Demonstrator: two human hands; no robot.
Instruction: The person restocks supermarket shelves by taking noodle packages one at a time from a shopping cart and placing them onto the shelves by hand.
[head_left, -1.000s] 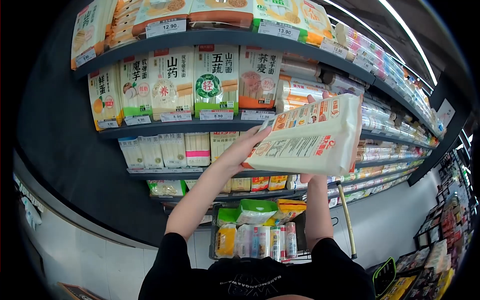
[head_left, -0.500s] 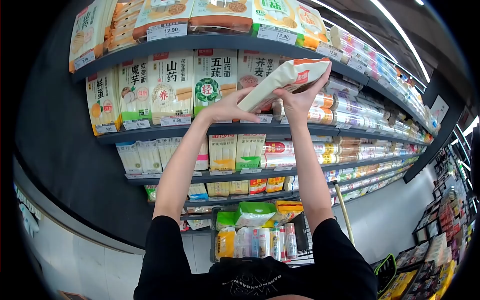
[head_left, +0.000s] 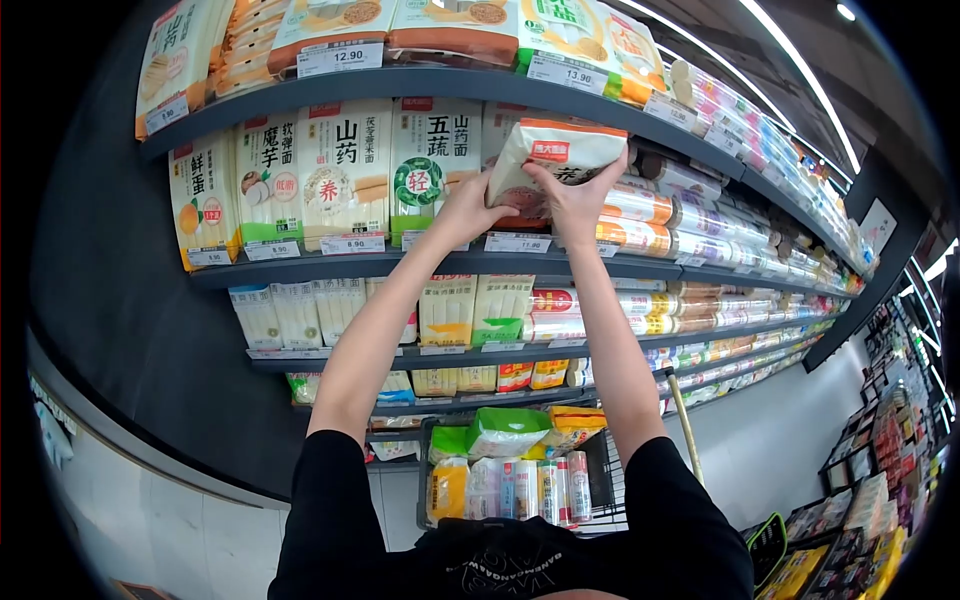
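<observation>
Both hands hold a white noodle package [head_left: 575, 142] with an orange top edge and a red label, upright and tilted, in front of the second shelf. My left hand [head_left: 470, 210] grips its lower left side. My right hand [head_left: 577, 205] wraps round its right side, with the thumb across the front. Just behind it, partly hidden, is a similar package [head_left: 497, 125] on the shelf. To the left stands a green and white noodle package [head_left: 432, 165]. A price tag [head_left: 517, 243] reading 11.90 is below the hands.
Dark shelf edges [head_left: 330, 265] run across the view, with rolled noodle packs [head_left: 640, 205] to the right. Below my arms, a shopping cart [head_left: 600, 470] holds several packages. A pale pole [head_left: 685, 425] rises beside it. More goods [head_left: 870, 500] are stacked at the lower right.
The package has moved from the right towards the shelf, turning so its red-labelled front faces me. Both hands have shifted their grips on it.
</observation>
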